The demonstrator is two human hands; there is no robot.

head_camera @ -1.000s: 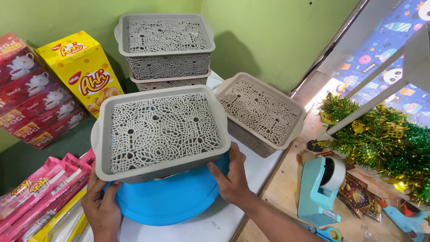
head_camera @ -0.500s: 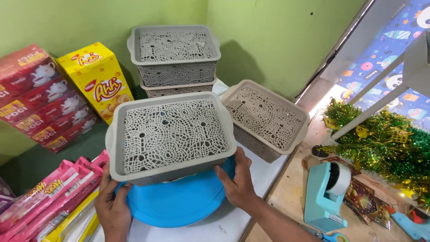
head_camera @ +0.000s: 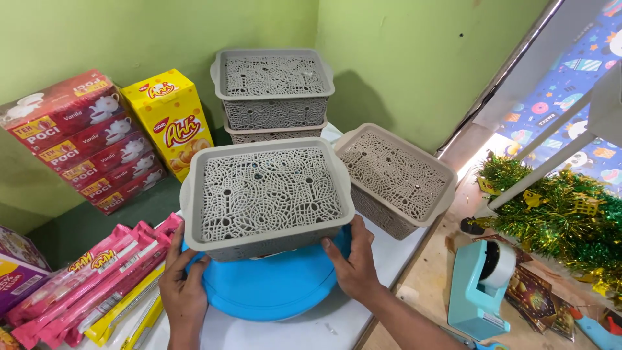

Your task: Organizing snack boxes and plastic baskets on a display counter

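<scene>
A grey lattice-patterned plastic basket (head_camera: pixel 265 194) sits on a round blue lid or plate (head_camera: pixel 272 288) on a white surface. My left hand (head_camera: pixel 183 288) grips the basket's lower left corner, over the blue lid. My right hand (head_camera: pixel 353 262) holds its lower right side. Both hands press against the basket walls.
Two stacked grey baskets (head_camera: pixel 272 91) stand behind, against the green wall. Another grey basket (head_camera: pixel 395 178) leans tilted at the right. Red boxes (head_camera: pixel 84 139) and a yellow box (head_camera: pixel 170 123) are at left, pink and yellow packets (head_camera: pixel 97 285) below. A blue tape dispenser (head_camera: pixel 479 288) and green tinsel (head_camera: pixel 557 217) lie right.
The view has shifted, so the basket and the blue lid appear further right and slightly lower in frame. Both hands keep their hold on the basket's sides.
</scene>
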